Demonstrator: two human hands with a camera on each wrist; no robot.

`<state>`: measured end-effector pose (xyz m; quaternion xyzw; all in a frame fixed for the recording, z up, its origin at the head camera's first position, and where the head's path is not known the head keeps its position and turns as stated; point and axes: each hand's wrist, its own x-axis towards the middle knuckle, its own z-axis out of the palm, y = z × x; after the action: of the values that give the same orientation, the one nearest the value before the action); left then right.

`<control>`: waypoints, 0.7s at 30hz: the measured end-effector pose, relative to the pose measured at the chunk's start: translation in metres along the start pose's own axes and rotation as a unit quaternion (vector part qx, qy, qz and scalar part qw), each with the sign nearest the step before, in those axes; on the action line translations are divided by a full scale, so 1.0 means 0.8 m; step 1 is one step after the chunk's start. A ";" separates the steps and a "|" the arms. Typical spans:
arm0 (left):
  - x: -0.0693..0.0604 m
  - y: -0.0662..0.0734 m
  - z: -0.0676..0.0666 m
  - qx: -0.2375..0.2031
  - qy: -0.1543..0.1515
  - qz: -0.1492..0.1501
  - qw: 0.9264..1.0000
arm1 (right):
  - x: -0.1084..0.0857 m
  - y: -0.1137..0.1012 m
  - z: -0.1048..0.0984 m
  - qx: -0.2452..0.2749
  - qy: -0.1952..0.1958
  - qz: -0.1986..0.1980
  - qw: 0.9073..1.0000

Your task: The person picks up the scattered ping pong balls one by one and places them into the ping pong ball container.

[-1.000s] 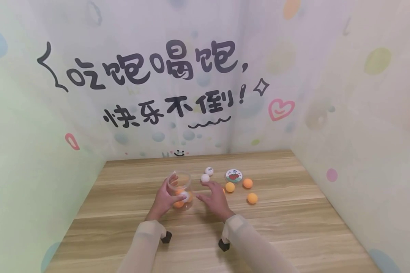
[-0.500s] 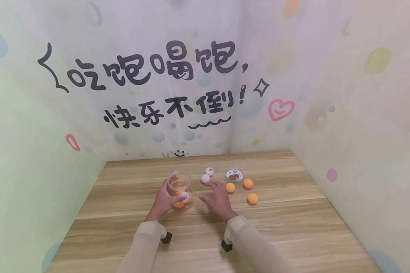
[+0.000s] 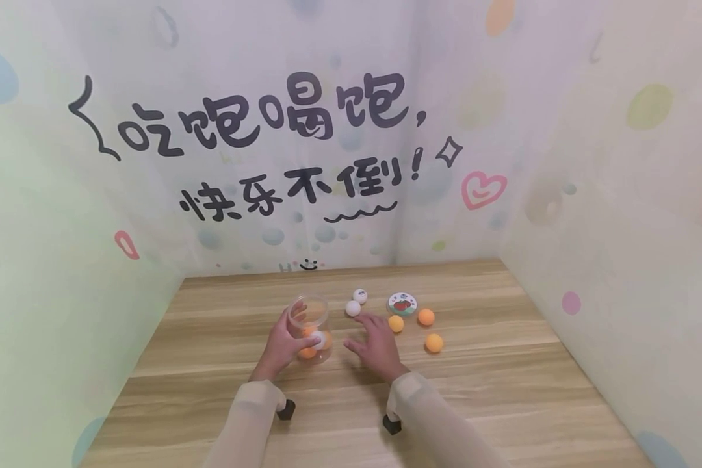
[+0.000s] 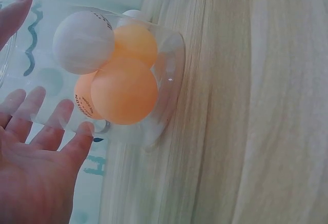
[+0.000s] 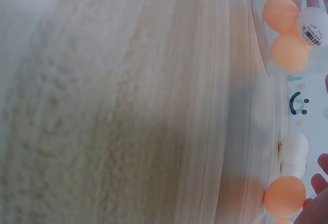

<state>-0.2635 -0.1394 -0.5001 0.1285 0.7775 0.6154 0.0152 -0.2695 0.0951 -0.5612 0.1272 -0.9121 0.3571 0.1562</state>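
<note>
My left hand (image 3: 279,346) grips a clear jar (image 3: 309,316) standing upright on the wooden table, thumb on the near side. Inside the jar, in the left wrist view, lie a white ball (image 4: 83,42) and several orange balls (image 4: 124,90). To the right of the jar, my right hand (image 3: 379,346) has its thumb and fingers spread apart, holding nothing visible. Beside its fingers in the right wrist view is an orange ball (image 5: 285,197); whether they touch it I cannot tell. Two white balls (image 3: 353,308) sit just beyond the fingertips.
A round lid (image 3: 402,303) with a red picture lies behind the right hand. Around its near side are loose orange balls (image 3: 433,343). Printed walls (image 3: 351,240) enclose the table (image 3: 503,390) at the back and both sides.
My right hand has shifted slightly right, away from the jar. An orange ball partly visible behind it a second ago is hidden in the head view. The left hand's hold is unchanged.
</note>
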 end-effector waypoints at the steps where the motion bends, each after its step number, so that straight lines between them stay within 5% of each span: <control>1: -0.001 0.001 0.000 -0.001 0.000 -0.001 1.000 | 0.000 0.001 0.000 -0.001 -0.001 0.002 1.000; 7: -0.001 0.000 0.001 0.001 0.000 0.001 1.000 | -0.001 0.003 0.001 -0.002 0.002 0.004 1.000; 14: 0.016 -0.043 0.002 0.000 0.015 0.002 1.000 | -0.001 0.008 0.001 -0.002 0.012 0.003 1.000; 21: 0.017 -0.048 0.003 0.007 0.028 0.005 1.000 | -0.003 0.007 0.002 -0.002 0.007 0.024 1.000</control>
<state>-0.2833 -0.1422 -0.5357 0.1147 0.7814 0.6133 -0.0105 -0.2696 0.0982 -0.5670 0.1029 -0.9146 0.3593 0.1540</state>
